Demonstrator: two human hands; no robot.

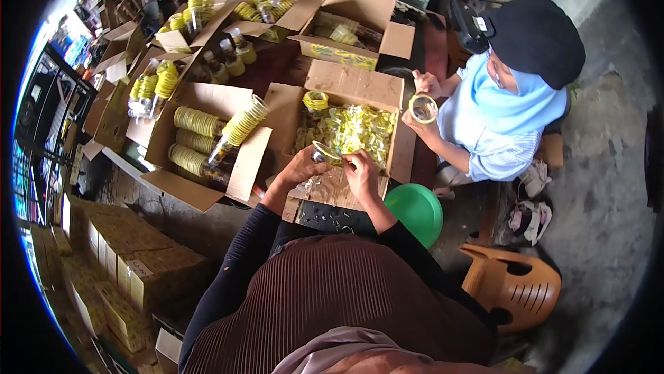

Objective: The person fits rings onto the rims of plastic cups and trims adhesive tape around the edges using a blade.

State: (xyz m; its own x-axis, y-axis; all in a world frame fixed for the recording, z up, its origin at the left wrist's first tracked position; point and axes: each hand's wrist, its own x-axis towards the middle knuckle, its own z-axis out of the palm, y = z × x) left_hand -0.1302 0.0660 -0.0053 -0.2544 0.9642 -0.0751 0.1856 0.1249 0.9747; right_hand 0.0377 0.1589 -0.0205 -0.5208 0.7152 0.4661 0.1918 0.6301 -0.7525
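Note:
My left hand (303, 168) is closed around a small round piece with a yellow rim (327, 150), tilted over an open carton. The thumb and fingers of my right hand (362, 173) are pinched together at the right edge of that same piece. Below and beyond both hands, the carton (354, 83) holds a heap of yellow and clear scraps (360, 128). A short stack of yellow rings (316, 102) sits in its far left corner.
Across the table corner, a co-worker (498, 104) holds another yellow-rimmed round piece (422, 108). Left of me, a carton (197, 94) holds long yellow-ringed stacks (197, 123). A green basin (415, 215) and an orange plastic chair (515, 287) stand on the right.

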